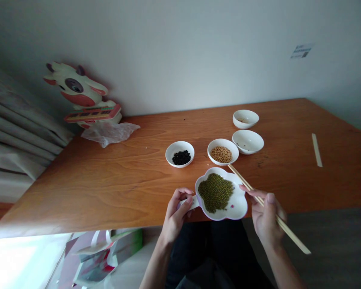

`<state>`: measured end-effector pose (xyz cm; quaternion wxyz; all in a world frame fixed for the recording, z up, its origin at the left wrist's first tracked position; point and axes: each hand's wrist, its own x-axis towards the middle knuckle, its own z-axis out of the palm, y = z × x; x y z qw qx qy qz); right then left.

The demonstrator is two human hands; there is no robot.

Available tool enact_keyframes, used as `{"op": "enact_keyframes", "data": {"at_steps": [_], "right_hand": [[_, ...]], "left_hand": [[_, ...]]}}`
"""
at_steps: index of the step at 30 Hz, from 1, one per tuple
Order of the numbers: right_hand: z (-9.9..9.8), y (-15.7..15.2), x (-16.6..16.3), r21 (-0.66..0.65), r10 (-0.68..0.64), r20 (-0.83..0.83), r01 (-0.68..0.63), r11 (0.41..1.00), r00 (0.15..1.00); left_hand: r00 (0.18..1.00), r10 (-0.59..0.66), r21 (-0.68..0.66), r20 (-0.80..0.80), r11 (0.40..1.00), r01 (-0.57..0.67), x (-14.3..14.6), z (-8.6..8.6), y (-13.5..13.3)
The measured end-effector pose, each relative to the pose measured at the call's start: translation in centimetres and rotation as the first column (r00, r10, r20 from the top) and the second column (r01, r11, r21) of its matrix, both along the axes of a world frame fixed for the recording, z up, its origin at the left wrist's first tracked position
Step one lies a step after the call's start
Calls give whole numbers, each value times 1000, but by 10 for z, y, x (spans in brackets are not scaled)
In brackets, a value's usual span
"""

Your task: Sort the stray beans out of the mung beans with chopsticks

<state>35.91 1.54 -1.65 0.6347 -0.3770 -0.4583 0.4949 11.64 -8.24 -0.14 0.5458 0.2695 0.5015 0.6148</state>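
My left hand (178,208) grips the short handle of a white, lilac-rimmed scalloped dish (239,202), held at the table's front edge. Green mung beans (215,192) lie heaped in its left part. Closed around a pair of wooden chopsticks (284,227), my right hand (268,214) is beside the dish's right rim. The chopstick tips point toward a white bowl (216,161) of tan soybeans (221,154), close to its near rim. Left of that stands a white bowl (168,154) with black beans (181,157).
Behind the soybean bowl are a white bowl (252,140) with a few dark specks and another bowl (249,117) with a few tan bits. A cow toy (78,90) and a clear plastic bag (111,132) sit at back left. A pale strip (317,150) lies at right.
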Motion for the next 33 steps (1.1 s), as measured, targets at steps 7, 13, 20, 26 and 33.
{"op": "enact_keyframes", "data": {"at_steps": [7, 13, 20, 26, 33], "right_hand": [[-11, -7, -2, -17, 39, 9, -39, 999, 999], [-19, -9, 3, -28, 53, 20, -53, 998, 998], [-17, -8, 15, -7, -39, 64, 39, 999, 997], [-16, -9, 19, 23, -56, 98, 54, 998, 994], [-25, -1, 7, -10, 48, 189, -47, 999, 981]], "left_hand": [[981, -4, 42, -193, 999, 13, -9, 2, -8], [959, -32, 35, -281, 998, 44, -6, 6, -4], [941, -133, 9, -310, 990, 143, 0, 5, -1], [938, -177, -12, -298, 983, 182, -1, 7, -2], [933, -140, -53, -332, 990, 130, -14, 7, -2]]}}
